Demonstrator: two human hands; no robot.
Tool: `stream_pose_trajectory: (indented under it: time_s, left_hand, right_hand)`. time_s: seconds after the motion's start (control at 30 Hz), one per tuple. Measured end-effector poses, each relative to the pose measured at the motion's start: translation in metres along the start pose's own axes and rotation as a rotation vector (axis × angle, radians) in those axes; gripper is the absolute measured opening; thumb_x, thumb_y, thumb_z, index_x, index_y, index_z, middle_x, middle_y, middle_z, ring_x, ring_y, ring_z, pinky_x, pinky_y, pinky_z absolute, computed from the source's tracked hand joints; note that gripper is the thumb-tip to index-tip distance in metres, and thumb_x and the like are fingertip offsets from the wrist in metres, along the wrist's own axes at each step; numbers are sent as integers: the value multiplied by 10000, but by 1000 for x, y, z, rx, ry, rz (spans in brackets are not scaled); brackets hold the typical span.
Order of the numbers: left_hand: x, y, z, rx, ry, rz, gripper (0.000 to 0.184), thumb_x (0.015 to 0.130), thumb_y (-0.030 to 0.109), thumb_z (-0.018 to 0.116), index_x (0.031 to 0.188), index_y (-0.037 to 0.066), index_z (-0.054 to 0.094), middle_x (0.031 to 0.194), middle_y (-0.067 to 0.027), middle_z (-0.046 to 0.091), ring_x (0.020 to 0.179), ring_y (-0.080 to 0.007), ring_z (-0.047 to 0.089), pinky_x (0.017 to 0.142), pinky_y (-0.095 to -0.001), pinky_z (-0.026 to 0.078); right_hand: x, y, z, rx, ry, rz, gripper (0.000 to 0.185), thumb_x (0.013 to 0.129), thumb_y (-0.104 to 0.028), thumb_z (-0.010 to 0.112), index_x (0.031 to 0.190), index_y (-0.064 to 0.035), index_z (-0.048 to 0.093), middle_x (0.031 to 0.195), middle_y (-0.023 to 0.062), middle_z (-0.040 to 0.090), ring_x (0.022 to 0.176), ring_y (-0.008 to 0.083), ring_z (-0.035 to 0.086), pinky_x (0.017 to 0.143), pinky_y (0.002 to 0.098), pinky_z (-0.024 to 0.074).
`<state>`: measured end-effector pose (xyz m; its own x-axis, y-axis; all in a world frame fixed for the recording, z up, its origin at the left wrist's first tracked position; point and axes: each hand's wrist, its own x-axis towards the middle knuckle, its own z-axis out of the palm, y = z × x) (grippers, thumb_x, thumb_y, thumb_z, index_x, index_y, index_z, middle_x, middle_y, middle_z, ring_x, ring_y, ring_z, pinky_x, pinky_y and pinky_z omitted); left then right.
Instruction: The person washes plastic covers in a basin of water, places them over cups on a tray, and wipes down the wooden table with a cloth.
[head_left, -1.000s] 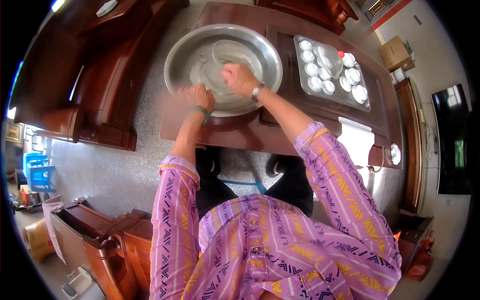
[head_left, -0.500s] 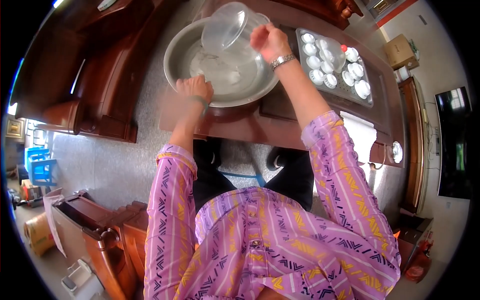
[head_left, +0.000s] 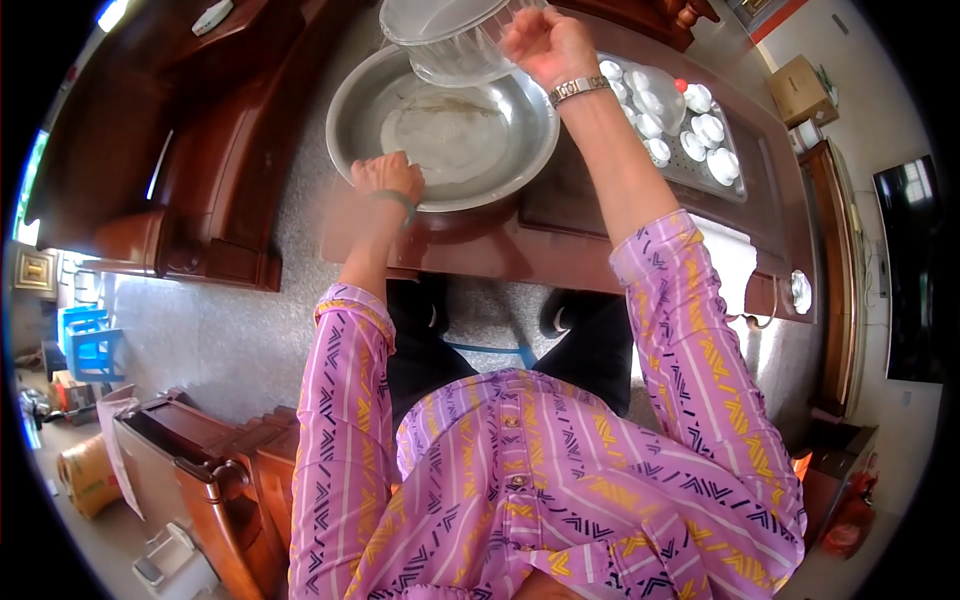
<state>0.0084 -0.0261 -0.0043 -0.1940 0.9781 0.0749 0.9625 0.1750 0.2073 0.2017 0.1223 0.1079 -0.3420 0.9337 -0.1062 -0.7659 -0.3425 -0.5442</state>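
A wide metal basin (head_left: 345, 130) with water in it stands on the dark red wooden table (head_left: 480, 240). My left hand (head_left: 388, 178) is closed on the basin's near left rim. Above the basin's far side, my right hand (head_left: 548, 48) grips a clear plastic bowl (head_left: 455, 45) by its right edge, holding it tilted. To the right of the basin, a metal tray (head_left: 735, 185) carries several white cups (head_left: 722, 166) and a clear lid (head_left: 655, 98) with a red knob.
A white cloth or paper (head_left: 728, 260) lies on the table's near right part. Carved wooden seats stand at the left (head_left: 200, 150) and lower left (head_left: 215, 480). A cardboard box (head_left: 800, 92) and a television (head_left: 910, 270) are at the right.
The clear bowl has come up out of the basin in my right hand and moved away from me, above the far rim. My left hand stays at the near rim.
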Motion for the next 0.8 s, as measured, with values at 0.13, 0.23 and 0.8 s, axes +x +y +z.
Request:
stream_pose_trajectory:
  time_s: [0.13, 0.23, 0.8]
  left_hand:
    - [0, 0, -1, 17, -12, -12, 296, 783, 306, 490, 810, 77, 675, 824, -150, 652, 833, -290, 610, 833, -368, 365]
    - [0, -1, 0, 17, -24, -9, 296, 782, 310, 493, 821, 83, 680, 827, -150, 652, 842, -288, 611, 839, -366, 366]
    - [0, 1, -4, -8, -45, -42, 316, 784, 321, 507, 932, 92, 665, 853, -144, 660, 891, -272, 612, 899, -362, 348]
  right_hand:
    - [-17, -7, 7, 14, 5, 54, 413, 965, -255, 312, 719, 1, 522, 642, 122, 558, 621, 262, 513, 575, 360, 462]
    - [-22, -5, 8, -6, 56, 26, 305, 947, -218, 349, 760, -28, 496, 664, 118, 565, 584, 233, 536, 528, 365, 476]
    - [-31, 45, -11, -381, 298, -100, 367, 944, -248, 369, 667, -44, 496, 553, 79, 512, 420, 191, 469, 362, 328, 369]
